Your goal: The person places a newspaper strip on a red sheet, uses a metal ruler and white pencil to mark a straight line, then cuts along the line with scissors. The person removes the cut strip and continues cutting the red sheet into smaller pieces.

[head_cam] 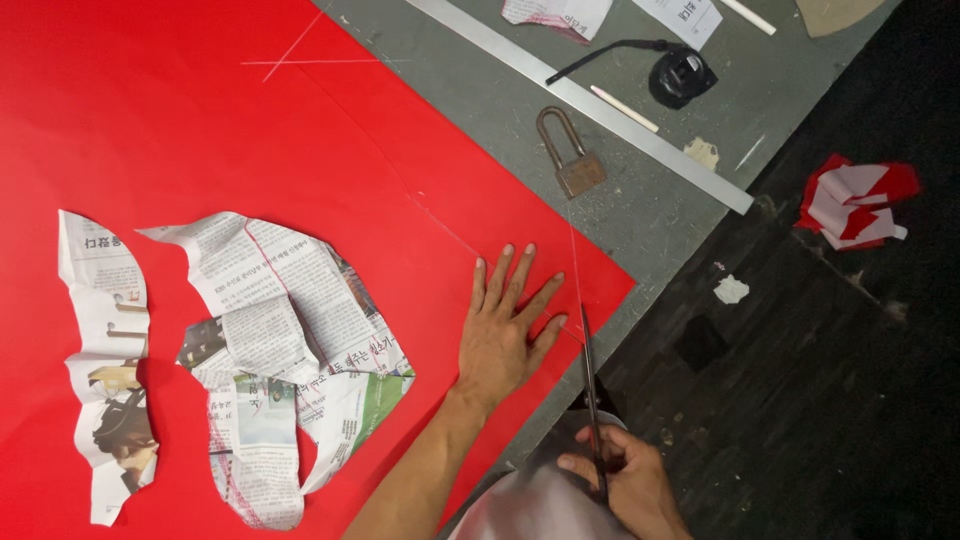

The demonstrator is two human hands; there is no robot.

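the biggest thing i see from here is the red sheet (200,130), spread over most of the grey worktable (640,200) and running out well to the far side of both hands. faint chalk lines cross it, one of them running straight up from the blades. beyond the table edge, out past the cutting hand, the floor (800,380) is dark and scuffed, with a crumpled red and white scrap (855,203) and a small pale bit (731,290) lying on it.

a long metal straightedge (590,105) lies diagonally on the bare table, well above the hands. the newspaper pattern pieces come next: a large one (290,350) just beside the flat hand's wrist side, and a narrower one (105,370) farther off the same way.

my left hand (505,335) lies flat on the red sheet, fingers spread and apart, pressing it down and clasping nothing. my right hand (620,480) is closed around the handles of the scissors (590,390), whose blades reach up to the sheet's edge just beside the left hand's little finger (i cannot tell how far the blades are parted).

above the scissors, along the chalk line, a rusty padlock (570,155) sits at the sheet's border. further up is a black tape-like object with a strap (678,75), then a chalk stick (624,108).
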